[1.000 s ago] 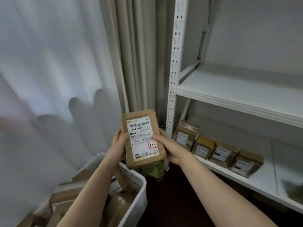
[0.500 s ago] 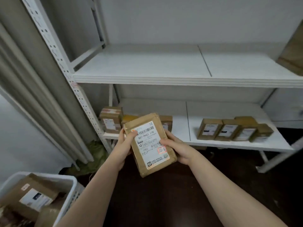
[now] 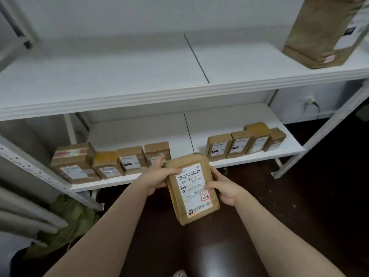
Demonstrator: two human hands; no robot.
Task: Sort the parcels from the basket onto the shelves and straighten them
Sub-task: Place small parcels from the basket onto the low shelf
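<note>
At the far left of the frame a white perforated post [image 3: 38, 172] runs down diagonally, with a crumpled green bag [image 3: 69, 218] at its foot on the dark floor [image 3: 299, 226]. On the lower shelf [image 3: 139, 132], left part, four brown cardboard boxes [image 3: 108, 164] stand in a row close to the front edge; behind them the white board is free up to the wall.

My left hand [image 3: 157, 177] grips the upper left corner of the parcel [image 3: 192, 188], thumb on its face. The parcel is in the middle of the frame, in the air, in front of the lower shelf edge and above the floor. It is a soft brown paper pack with rounded corners, a white printed label and a small red-framed sticker. My right hand [image 3: 224, 189] closes on its right edge, thumb on the label.

Further right, four more small boxes [image 3: 245, 141] stand touching each other. The upper shelf [image 3: 111, 76] is smooth, white and wide open, only a tall brown paper bag [image 3: 323, 31] stands in the upper right corner.
</note>
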